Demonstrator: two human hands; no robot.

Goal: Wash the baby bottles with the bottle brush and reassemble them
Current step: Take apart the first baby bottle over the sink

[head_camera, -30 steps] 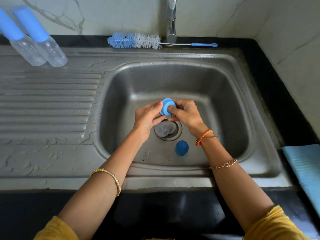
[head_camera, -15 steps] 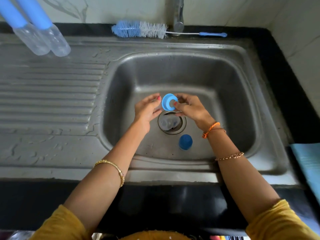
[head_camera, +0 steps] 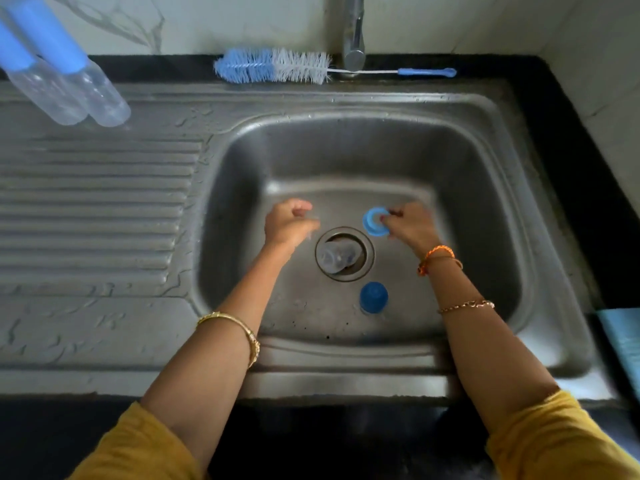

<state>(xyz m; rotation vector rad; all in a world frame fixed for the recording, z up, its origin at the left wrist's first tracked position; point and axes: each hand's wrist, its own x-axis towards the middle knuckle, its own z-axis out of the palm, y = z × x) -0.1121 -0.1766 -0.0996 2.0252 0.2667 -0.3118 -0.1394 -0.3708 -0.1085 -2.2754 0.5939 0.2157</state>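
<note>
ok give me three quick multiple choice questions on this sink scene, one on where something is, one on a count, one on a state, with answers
1. Where does the bottle brush lie?
A. in the basin
B. on the ledge behind the sink, by the tap
C. on the draining board

2. How many assembled baby bottles stand at the far left of the draining board?
A. one
B. two
C. four

3. What is the right hand doing?
A. pinching the blue collar ring
B. resting flat on the basin floor
C. gripping the brush handle

Answers:
1 B, the brush lies along the back ledge with its wire passing the tap.
2 B, two clear bottles with blue tops stand side by side.
3 A, its fingers pinch the ring's edge above the basin.
</note>
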